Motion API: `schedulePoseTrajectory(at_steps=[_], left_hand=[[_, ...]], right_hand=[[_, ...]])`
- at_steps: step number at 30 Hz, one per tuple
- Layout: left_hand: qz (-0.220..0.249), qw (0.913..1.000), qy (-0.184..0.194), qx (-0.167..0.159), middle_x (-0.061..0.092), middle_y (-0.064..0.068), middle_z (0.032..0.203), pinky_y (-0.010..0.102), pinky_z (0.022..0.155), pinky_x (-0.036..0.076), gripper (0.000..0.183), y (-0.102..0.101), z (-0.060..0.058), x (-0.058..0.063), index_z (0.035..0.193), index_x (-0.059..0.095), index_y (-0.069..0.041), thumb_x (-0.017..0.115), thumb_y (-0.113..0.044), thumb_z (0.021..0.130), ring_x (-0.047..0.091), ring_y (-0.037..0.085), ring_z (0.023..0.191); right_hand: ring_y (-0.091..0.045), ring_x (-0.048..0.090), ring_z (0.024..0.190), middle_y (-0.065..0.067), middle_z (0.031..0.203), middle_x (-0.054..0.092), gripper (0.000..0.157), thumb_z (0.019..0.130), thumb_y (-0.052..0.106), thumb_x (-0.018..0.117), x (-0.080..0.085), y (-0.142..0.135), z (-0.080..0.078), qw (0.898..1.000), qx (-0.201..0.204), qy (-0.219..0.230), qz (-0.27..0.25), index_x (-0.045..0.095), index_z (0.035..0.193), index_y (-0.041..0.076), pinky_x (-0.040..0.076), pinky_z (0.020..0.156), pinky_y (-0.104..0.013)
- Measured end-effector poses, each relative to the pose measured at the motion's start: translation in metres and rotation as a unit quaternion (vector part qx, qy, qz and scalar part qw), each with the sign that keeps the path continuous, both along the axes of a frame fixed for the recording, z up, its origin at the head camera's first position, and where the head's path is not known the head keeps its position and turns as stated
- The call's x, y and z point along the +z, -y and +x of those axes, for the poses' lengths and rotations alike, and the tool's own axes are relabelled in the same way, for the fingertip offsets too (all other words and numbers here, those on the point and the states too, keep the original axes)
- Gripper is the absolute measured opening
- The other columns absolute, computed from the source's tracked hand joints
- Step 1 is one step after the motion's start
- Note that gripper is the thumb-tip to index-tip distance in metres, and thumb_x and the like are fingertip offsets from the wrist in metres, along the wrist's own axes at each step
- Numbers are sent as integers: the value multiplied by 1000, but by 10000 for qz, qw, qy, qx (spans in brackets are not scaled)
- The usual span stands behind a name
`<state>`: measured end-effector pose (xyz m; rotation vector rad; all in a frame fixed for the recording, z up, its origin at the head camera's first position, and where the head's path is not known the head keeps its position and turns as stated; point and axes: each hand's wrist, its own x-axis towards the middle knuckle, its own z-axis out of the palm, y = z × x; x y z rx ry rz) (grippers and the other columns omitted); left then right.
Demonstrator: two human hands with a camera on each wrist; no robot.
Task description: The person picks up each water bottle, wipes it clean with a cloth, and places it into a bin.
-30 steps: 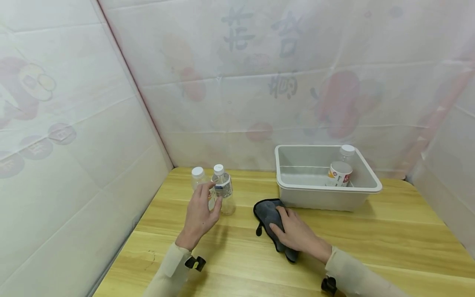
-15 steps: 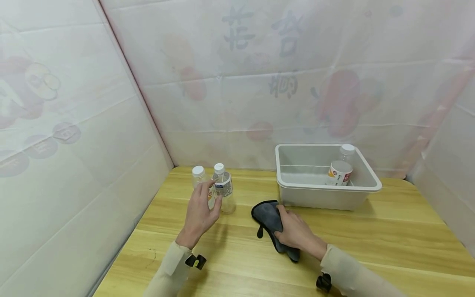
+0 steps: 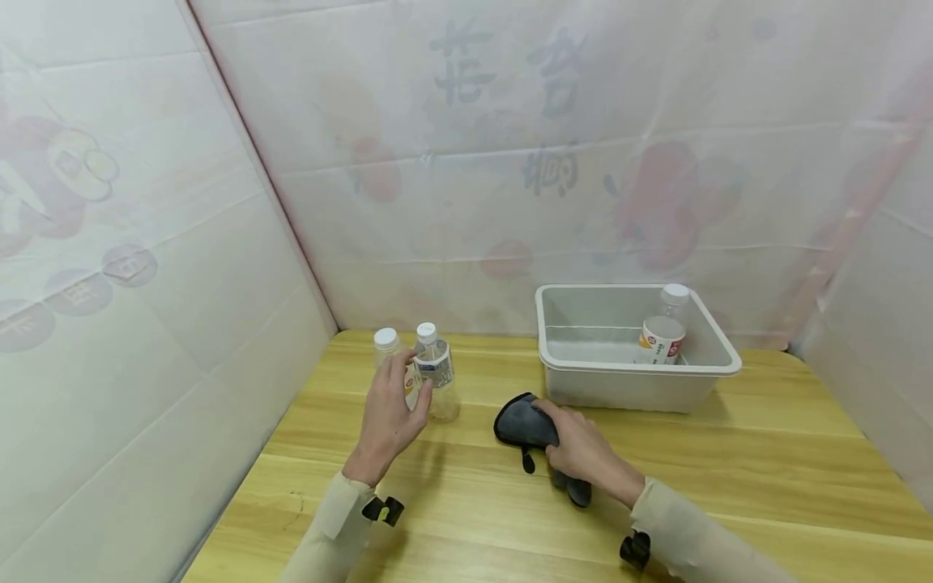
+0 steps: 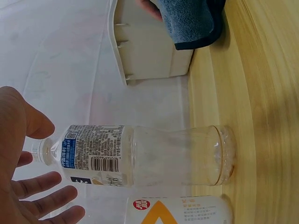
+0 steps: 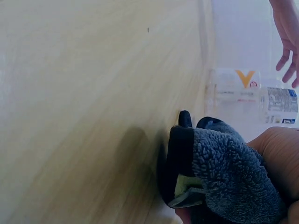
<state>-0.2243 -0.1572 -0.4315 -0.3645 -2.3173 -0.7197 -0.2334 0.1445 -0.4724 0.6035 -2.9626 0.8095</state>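
My right hand [image 3: 586, 449] grips a dark grey fuzzy cloth [image 3: 526, 423] with black edging and a small black loop. In the right wrist view the cloth [image 5: 229, 168] is bunched in the fingers, close over the table. On the left, two clear plastic bottles with white caps stand upright side by side. My left hand [image 3: 389, 413] hovers in front of them, fingers spread and slightly bent, holding nothing. The left wrist view shows the nearer bottle [image 4: 161, 154] with a barcode label, apart from the palm. Beside it the other bottle [image 4: 180, 210] has an orange mark; the hand partly hides it in the head view.
A light grey plastic bin [image 3: 619, 389] stands at the back right, just behind the cloth. Inside it leans a capped clear bottle [image 3: 662, 336] with a white label. Printed white sheeting [image 3: 452, 227] walls off the wooden table [image 3: 466, 518] at the back and sides.
My right hand has gathered the cloth tighter, and the black loop has swung to the right. The left hand has stayed nearly still by the bottles.
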Motion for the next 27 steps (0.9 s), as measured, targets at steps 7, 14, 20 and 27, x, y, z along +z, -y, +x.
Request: schedulePoseTrajectory(at_steps=[7,14,20,27], left_hand=[[5,9997,-224,20,62,23,118,48,82,56,55,-2,-5,7,139,51,2,72,-14,91,63,37,103],[27,9998,-208,18,59,24,119,45,80,54,58,-4,-9,11,143,48,-1,71,-16,92,60,35,99],[-18,9996,-253,92,57,24,118,42,75,54,59,-8,-9,12,144,48,-3,71,-16,92,58,31,97],[12,9998,-181,110,56,24,120,46,80,55,58,-13,-13,16,146,47,-5,69,-17,93,58,35,101]], right_hand=[[-42,62,120,-19,132,65,71,81,-3,69,7,-1,-1,9998,66,-186,22,53,148,17,51,92,-62],[-41,61,121,-23,137,57,70,81,-3,68,16,1,-2,9988,106,-464,-88,54,147,16,51,87,-62],[-36,62,118,-19,135,58,70,82,-1,69,23,4,-2,9981,126,-603,-75,54,147,19,49,82,-56],[-37,62,120,-19,137,56,69,84,1,69,33,10,-1,9985,184,-517,-73,53,148,20,49,85,-58]])
